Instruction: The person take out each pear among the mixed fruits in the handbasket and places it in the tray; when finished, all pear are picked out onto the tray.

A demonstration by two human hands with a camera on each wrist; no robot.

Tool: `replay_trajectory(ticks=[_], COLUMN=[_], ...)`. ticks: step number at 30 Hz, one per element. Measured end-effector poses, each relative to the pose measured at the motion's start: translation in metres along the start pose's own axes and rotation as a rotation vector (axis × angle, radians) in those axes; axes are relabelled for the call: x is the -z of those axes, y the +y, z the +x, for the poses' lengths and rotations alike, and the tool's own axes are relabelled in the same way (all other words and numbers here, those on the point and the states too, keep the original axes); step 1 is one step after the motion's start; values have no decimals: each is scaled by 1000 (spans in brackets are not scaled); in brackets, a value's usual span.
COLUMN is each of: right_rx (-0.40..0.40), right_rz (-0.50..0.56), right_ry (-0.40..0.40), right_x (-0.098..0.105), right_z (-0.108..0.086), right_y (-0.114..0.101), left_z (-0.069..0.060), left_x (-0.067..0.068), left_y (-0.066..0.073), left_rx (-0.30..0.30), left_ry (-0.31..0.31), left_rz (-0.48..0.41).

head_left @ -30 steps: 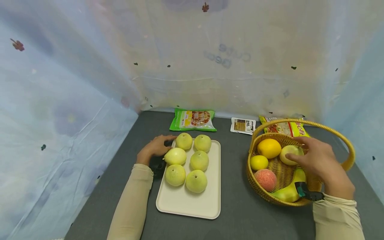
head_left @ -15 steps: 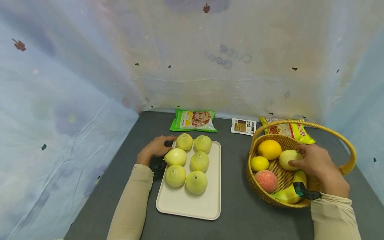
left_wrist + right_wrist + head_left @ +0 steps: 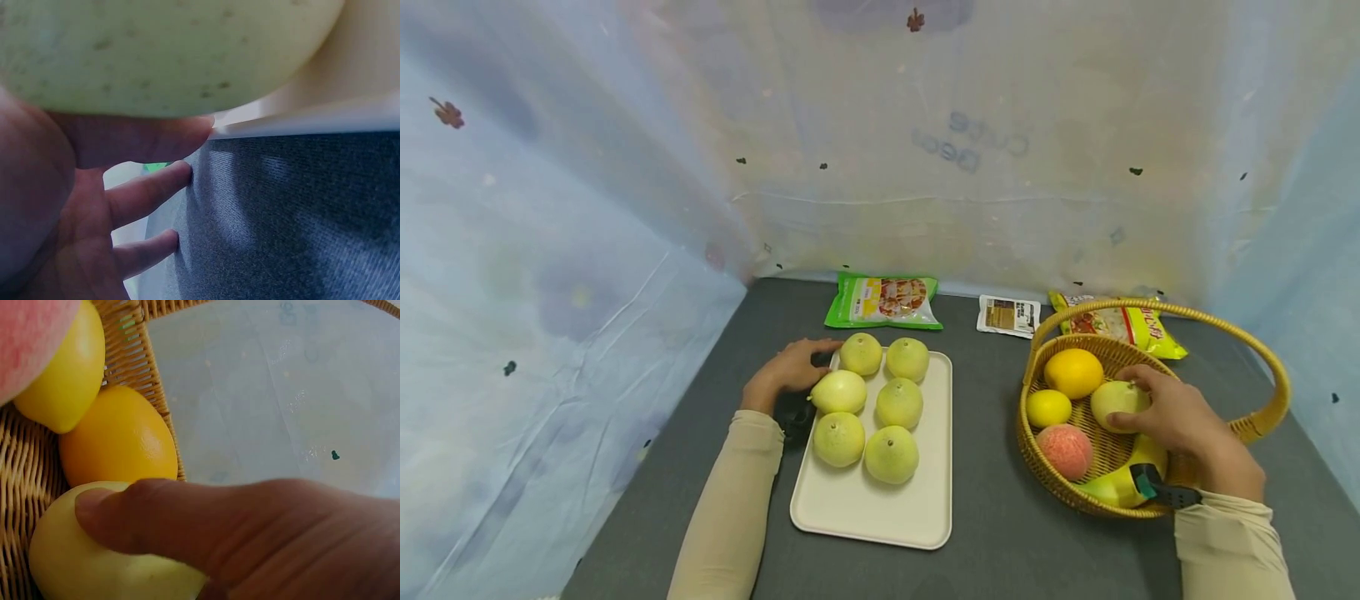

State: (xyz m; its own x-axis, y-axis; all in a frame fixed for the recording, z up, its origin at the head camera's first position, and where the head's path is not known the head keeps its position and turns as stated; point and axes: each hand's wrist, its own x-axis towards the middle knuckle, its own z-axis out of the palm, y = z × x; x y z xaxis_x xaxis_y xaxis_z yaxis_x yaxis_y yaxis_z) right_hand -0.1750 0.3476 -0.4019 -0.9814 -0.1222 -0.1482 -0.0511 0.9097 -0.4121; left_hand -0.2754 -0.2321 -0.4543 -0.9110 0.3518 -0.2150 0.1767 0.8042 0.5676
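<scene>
My right hand (image 3: pixel 1187 425) reaches into a wicker basket (image 3: pixel 1025 442) and grips a pale green round fruit (image 3: pixel 1111 407). In the right wrist view the thumb (image 3: pixel 125 515) presses on the fruit's skin. Around it lie an orange-yellow fruit (image 3: pixel 1074 372), a lemon (image 3: pixel 1048 408), a peach (image 3: pixel 1064 452) and a banana (image 3: pixel 1108 487). My left hand (image 3: pixel 790 367) rests at the left edge of a cream tray (image 3: pixel 872 518), fingers extended. In the left wrist view one finger touches the tray's rim, just below a pale green fruit (image 3: pixel 175 56).
Several pale green fruits (image 3: pixel 898 403) stand in two columns on the tray. Behind lie a green food packet (image 3: pixel 883 300), a small white packet (image 3: pixel 1008 315) and a yellow packet (image 3: pixel 1153 329). The basket's handle (image 3: pixel 1240 325) arches over its back. Patterned curtains surround the dark table.
My right hand has moved left and slightly down inside the basket and now grips the pale green fruit, which has shifted a little left. My left hand and the tray have not moved.
</scene>
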Motion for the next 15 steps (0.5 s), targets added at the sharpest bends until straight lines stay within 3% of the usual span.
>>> replay_trajectory(ticks=[9, 15], right_rx=[18, 121], right_rz=[-17, 6], right_ry=[67, 150], right_x=[5, 10], right_z=[-18, -37], right_y=[-16, -37], left_z=[0, 0], left_x=[0, 0], left_y=[1, 1], left_rx=[16, 33], left_ry=[-3, -7], left_rz=[3, 1])
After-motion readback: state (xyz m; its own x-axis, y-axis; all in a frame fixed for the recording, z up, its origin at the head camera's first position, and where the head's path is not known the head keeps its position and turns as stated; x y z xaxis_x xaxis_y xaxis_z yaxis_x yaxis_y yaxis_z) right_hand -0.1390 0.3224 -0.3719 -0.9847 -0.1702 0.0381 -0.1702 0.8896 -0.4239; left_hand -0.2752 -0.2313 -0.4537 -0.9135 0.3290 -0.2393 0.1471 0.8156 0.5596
